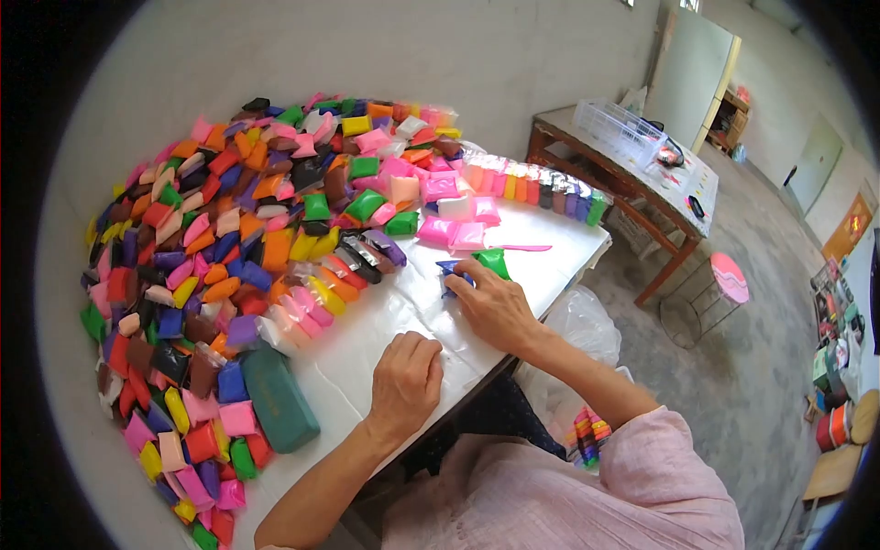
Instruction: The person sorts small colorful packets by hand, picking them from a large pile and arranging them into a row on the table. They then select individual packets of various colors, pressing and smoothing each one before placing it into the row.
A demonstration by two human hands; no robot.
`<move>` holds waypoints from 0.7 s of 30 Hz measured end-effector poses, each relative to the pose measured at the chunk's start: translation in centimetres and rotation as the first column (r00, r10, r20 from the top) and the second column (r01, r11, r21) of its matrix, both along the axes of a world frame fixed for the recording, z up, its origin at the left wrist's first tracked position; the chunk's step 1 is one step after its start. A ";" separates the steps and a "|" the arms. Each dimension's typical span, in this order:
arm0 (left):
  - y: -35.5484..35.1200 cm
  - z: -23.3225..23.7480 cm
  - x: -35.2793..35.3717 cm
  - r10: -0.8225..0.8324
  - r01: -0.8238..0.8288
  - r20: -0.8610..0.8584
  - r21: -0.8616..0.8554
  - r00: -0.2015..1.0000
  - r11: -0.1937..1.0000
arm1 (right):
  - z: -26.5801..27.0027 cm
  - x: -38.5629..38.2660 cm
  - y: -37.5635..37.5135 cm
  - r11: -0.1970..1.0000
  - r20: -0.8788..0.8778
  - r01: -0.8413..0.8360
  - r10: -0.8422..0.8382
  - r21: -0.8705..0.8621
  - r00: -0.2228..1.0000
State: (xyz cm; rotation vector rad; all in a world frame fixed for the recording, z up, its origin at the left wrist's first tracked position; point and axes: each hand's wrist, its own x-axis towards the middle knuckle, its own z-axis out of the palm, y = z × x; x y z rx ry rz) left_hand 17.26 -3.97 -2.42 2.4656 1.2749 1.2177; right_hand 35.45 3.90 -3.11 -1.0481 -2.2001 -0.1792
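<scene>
Right hand (495, 307) pinches a blue packet (451, 271) on the white counter (362, 330), green packet (493, 262) just beside it. Left hand (405, 374) rests fisted. One row of packets (532, 186) lined up; heap of clay packets (238, 257) far larger — mostly undone, I judge.

Person in a loose pale pink top, seen from above at the lower right of the frame.

The pale pink, finely crinkled cloth top (550, 500) filled the bottom right corner. Its wide short sleeve (674, 449) ended in a soft, slightly flared edge at the right. Both forearms were bare down to the wrists. The left hand (406, 376) and the right hand (495, 307), near the middle of the frame, were bare too. A strip of dark navy garment with tiny pale dots (500, 412) showed just above the pink cloth at bottom centre.
</scene>
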 end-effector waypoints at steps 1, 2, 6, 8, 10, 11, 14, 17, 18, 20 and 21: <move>0.0 0.0 0.0 -0.003 0.003 0.000 0.000 1.000 1.000 | -0.1 0.1 -0.1 1.000 -0.018 0.011 -0.011 0.002 1.000; 0.0 0.0 0.0 -0.004 0.004 0.000 0.001 1.000 1.000 | -0.2 0.2 -0.2 1.000 -0.035 0.021 -0.021 0.003 0.999; 0.0 -0.1 0.0 -0.007 0.007 -0.009 0.009 1.000 1.000 | -0.6 0.1 -0.5 0.998 -0.085 0.053 -0.051 0.016 0.995; 0.0 0.0 0.1 -0.004 0.005 -0.021 0.024 1.000 1.000 | -0.6 0.1 -0.6 0.998 -0.087 0.057 -0.056 0.008 0.995; 0.0 0.0 0.1 -0.003 0.004 -0.031 0.028 1.000 1.000 | -0.6 0.2 -0.6 0.998 -0.091 0.057 -0.056 0.002 0.994; 0.0 0.0 0.1 -0.003 0.004 -0.034 0.025 0.999 1.000 | -0.6 0.2 -0.6 0.998 -0.093 0.055 -0.055 -0.001 0.994; 0.1 -0.1 0.1 -0.003 0.004 -0.045 0.025 0.999 1.000 | -0.7 0.3 -0.6 0.999 -0.100 0.049 -0.049 0.006 0.994; 0.1 -0.1 0.1 0.000 0.001 -0.050 0.024 0.999 1.000 | -0.7 0.3 -0.6 0.999 -0.111 0.047 -0.047 -0.005 0.993; 0.1 -0.1 0.1 0.000 0.001 -0.051 0.023 0.999 1.000 | -0.7 0.3 -0.6 0.999 -0.115 0.047 -0.048 -0.012 0.992; 0.1 -0.1 0.1 0.000 0.002 -0.057 0.020 0.998 1.000 | -0.8 0.3 -0.6 0.999 -0.123 0.048 -0.049 -0.010 0.991; 0.1 0.0 0.1 -0.002 0.003 -0.060 0.019 0.998 1.000 | -0.9 0.3 -0.6 0.999 -0.127 0.050 -0.051 -0.009 0.991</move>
